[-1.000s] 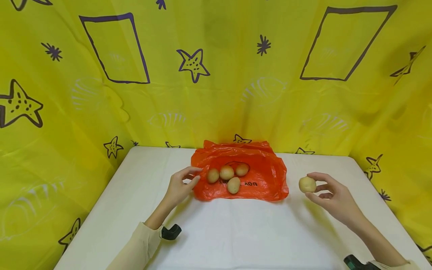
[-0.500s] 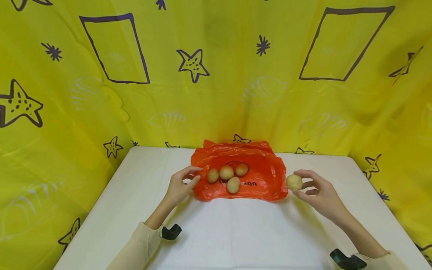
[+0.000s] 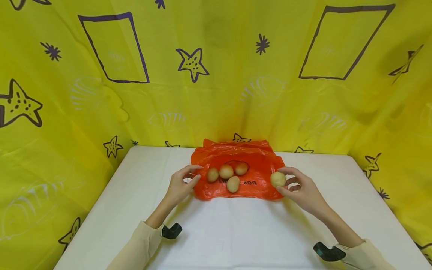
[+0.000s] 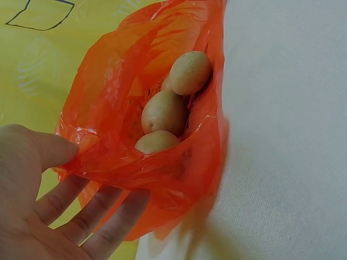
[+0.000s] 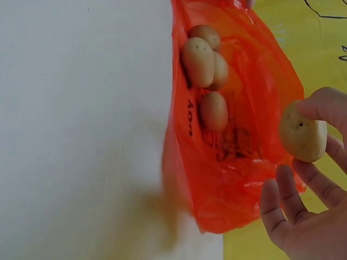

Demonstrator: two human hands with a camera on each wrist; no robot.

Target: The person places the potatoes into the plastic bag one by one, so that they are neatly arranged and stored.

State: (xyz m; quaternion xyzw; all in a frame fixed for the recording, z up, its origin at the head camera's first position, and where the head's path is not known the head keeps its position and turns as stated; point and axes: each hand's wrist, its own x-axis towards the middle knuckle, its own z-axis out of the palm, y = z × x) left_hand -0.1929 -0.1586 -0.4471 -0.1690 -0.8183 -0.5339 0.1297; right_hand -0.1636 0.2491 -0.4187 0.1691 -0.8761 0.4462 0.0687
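In the head view my right hand (image 3: 302,189) pinches a pale potato (image 3: 278,179) between thumb and fingertips, overlapping the right end of a red plastic bag (image 3: 260,190). The right wrist view shows that potato (image 5: 302,132) above the bag's rim. My left hand (image 3: 180,183) grips the bag's left edge; in the left wrist view its thumb lies over the rim of the bag (image 4: 108,70) and the fingers lie behind the film. Inside the open bag several potatoes sit in a cluster, the nearest potato (image 3: 233,184) over dark printed letters.
The bag lies near the back of a white table (image 3: 216,232). A yellow curtain (image 3: 222,101) with drawn stars and frames surrounds the table at the back and both sides. Dark wrist devices are worn on the left wrist (image 3: 171,231) and right wrist (image 3: 329,251).
My right hand has moved left with its potato, from beside the bag to over its right end. The left hand keeps its place at the bag's edge.
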